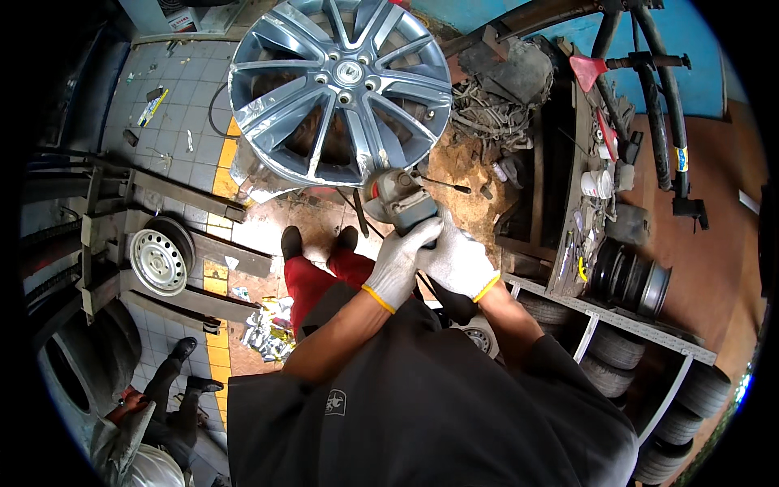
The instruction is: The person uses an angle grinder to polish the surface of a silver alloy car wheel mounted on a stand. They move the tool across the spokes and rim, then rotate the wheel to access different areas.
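A grey multi-spoke alloy wheel fills the top middle, its face toward me and its lower rim scuffed pale. Just at that lower rim is the head of an angle grinder; whether its disc touches the metal I cannot tell. Both hands wear white knit gloves with yellow cuffs. My left hand is wrapped round the grinder's body from the left. From the right, my right hand closes on its rear end, the two gloves meeting there. The glove fabric hides most of the grinder's body.
A steel wheel rests on a metal rack at left, near a seated person. On the right stand a cluttered bench, black steel rims and shelves of tyres. Crumpled foil lies on the floor.
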